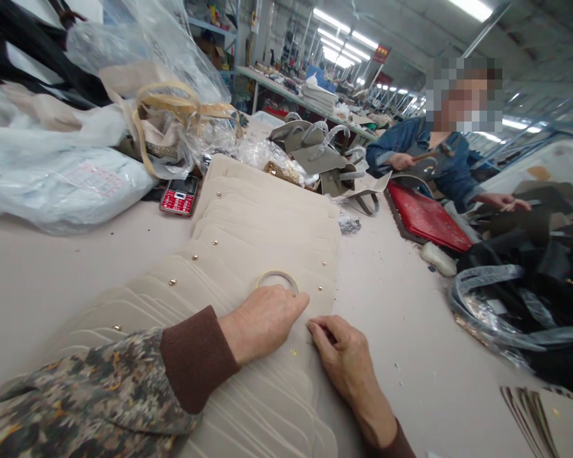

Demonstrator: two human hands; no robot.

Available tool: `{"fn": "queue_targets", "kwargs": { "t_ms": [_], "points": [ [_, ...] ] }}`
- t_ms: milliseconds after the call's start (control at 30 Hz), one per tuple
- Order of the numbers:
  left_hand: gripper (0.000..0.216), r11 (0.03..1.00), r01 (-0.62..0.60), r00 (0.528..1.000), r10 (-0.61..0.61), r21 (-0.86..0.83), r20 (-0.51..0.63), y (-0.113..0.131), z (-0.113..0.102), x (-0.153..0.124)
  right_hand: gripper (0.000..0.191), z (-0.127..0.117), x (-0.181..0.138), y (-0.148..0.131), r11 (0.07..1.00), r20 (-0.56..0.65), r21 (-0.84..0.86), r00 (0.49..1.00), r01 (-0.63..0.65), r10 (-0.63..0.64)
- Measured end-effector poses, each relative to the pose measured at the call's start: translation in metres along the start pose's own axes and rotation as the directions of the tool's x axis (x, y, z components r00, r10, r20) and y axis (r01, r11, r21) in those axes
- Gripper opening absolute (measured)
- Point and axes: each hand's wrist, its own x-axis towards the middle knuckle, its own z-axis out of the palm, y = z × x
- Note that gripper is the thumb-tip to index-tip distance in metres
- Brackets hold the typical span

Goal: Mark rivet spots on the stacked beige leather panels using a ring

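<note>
Overlapping beige panels (267, 222) with small gold-coloured studs lie spread in a long stack on the table before me. My left hand (262, 321) is closed over the near side of a narrow roll of tape (277, 275), which rests above the panels. The hand hides part of the ring. Just to the right, my right hand (341, 350) has its fingers curled, with thumb and forefinger together at the stack's right edge. Whatever lies between those fingertips is too small or hidden to make out. Small yellow marks (293, 352) show on a panel between the hands.
A red phone (180, 196) and plastic-wrapped goods (67, 187) lie at the left. Grey bag pieces (319, 149) sit behind the stack. A co-worker (424, 152) holds a hammer near a red pad (427, 216). Black bags (520, 299) and cut pieces (554, 420) are at right.
</note>
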Motion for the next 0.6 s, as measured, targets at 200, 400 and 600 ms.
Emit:
{"fn": "queue_targets", "kwargs": {
  "t_ms": [200, 400, 600],
  "points": [
    [0.015, 0.991, -0.024, 0.998, 0.016, -0.133, -0.065, -0.004, -0.01, -0.002, 0.046, -0.014, -0.001, -0.007, 0.995, 0.297, 0.083, 0.954, -0.058, 0.031],
    [0.018, 0.956, -0.165, 0.978, 0.127, -0.243, -0.166, 0.0, -0.009, -0.002, 0.027, -0.018, 0.006, -0.004, 0.921, 0.046, 0.359, 0.989, -0.149, 0.142],
    [0.04, 0.956, -0.213, 0.966, 0.175, -0.2, -0.193, 0.004, -0.002, -0.004, 0.02, -0.019, 0.01, -0.013, 0.915, -0.24, 0.317, 0.954, 0.249, -0.177]
  ]
}}
